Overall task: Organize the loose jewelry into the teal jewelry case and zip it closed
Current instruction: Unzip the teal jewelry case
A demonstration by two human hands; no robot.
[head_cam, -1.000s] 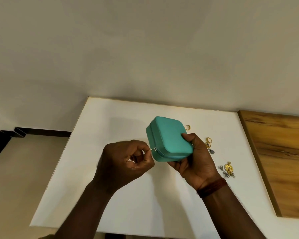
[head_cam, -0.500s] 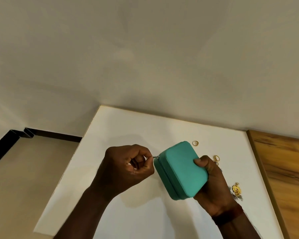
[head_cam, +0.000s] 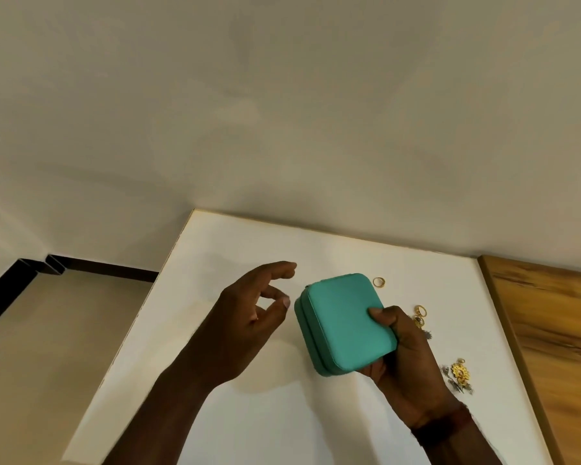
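My right hand point(head_cam: 406, 364) grips the teal jewelry case point(head_cam: 342, 325) by its near right corner and holds it tilted above the white table point(head_cam: 235, 407). The lid lies shut against the base. My left hand point(head_cam: 252, 313) hovers just left of the case with its fingers spread, holding nothing and not touching the case. Loose jewelry lies on the table to the right: a gold ring point(head_cam: 378, 282) beyond the case, two gold rings point(head_cam: 420, 315) beside my right thumb, and a gold flower-shaped piece point(head_cam: 460, 374) with small silver bits around it.
A wooden panel point(head_cam: 557, 347) adjoins the table on the right. A plain wall rises behind the table. Left of the table edge the floor drops away, with a dark baseboard point(head_cam: 98, 266) along the wall.
My left hand has let go of the zipper pull and opened, drawing a little away from the case. The case has turned flatter in my right hand.
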